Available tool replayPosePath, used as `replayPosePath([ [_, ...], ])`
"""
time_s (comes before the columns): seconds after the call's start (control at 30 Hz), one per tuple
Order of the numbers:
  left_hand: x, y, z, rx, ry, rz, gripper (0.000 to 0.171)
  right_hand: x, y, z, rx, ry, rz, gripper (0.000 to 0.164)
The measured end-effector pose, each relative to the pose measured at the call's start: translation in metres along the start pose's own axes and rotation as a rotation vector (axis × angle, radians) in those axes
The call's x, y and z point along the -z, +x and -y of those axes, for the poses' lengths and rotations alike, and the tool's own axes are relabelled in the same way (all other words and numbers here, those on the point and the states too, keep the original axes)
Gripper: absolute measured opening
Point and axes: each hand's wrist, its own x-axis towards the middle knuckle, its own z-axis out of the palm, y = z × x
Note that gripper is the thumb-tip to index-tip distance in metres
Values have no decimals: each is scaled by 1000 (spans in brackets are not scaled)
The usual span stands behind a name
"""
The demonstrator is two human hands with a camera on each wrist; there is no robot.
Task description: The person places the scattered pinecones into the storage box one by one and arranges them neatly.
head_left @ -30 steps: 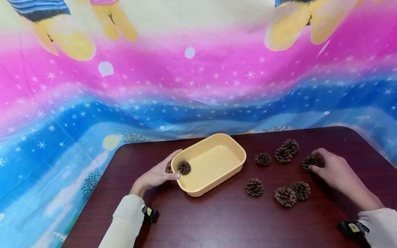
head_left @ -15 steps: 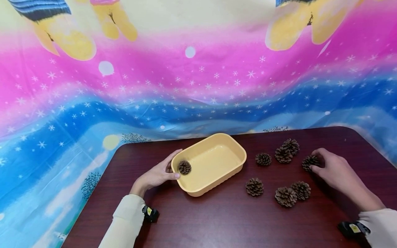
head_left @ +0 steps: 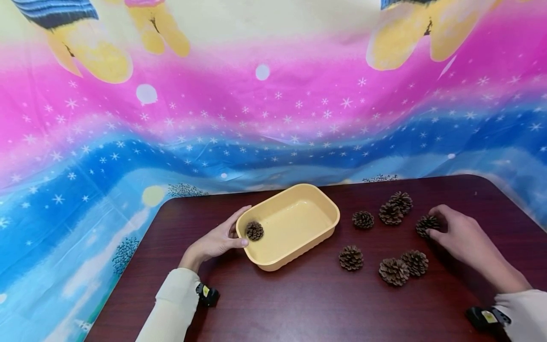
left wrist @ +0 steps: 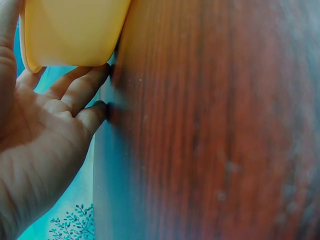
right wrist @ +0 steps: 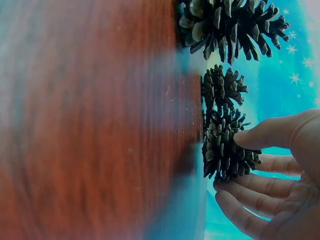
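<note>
Nearest: cream sleeves (head_left: 171, 304), a black wrist camera (head_left: 208, 294) at each cuff. Bench (head_left: 299, 304) dark red-brown, wood-grained, faint sheen on the near part; near edge out of frame.

Near pair (head_left: 393, 271) of cones right of middle, overlapping in the head view, contact unclear. Lone cone (head_left: 351, 258) to their left.

Tub (head_left: 295, 228) left of middle, set slantwise, right end close to the far edge. Plain yellow, rounded corners; inner cone (head_left: 254, 231) at its left end. Left hand (head_left: 218, 239) grips that end, thumb at the rim. Left wrist view adds what the head view hides: fingers spread behind the tub's outer wall, lowest tips down by the bench.

Right hand (head_left: 461, 235), toward the right edge, narrowed on the held cone (head_left: 426, 225). Right wrist view alone gives thumb one side, fingers the other, cone low against the bench; scales open, grey-brown, paler at the tips. Head view shows it only brown, squat, partly covered.

Farther: small cone (head_left: 363, 219), then far pair (head_left: 395, 208), toward the far edge. Far corners rounded. Beyond, cloth (head_left: 299, 123): blue, then pink, white snowflakes, yellow shapes topmost.
</note>
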Motion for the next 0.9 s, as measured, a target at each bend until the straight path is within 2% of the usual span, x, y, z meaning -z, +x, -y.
replayPosePath([
  [0.9,0,-1,-1,-5,12,-6,98,0,0,10,47,5,-39,39],
])
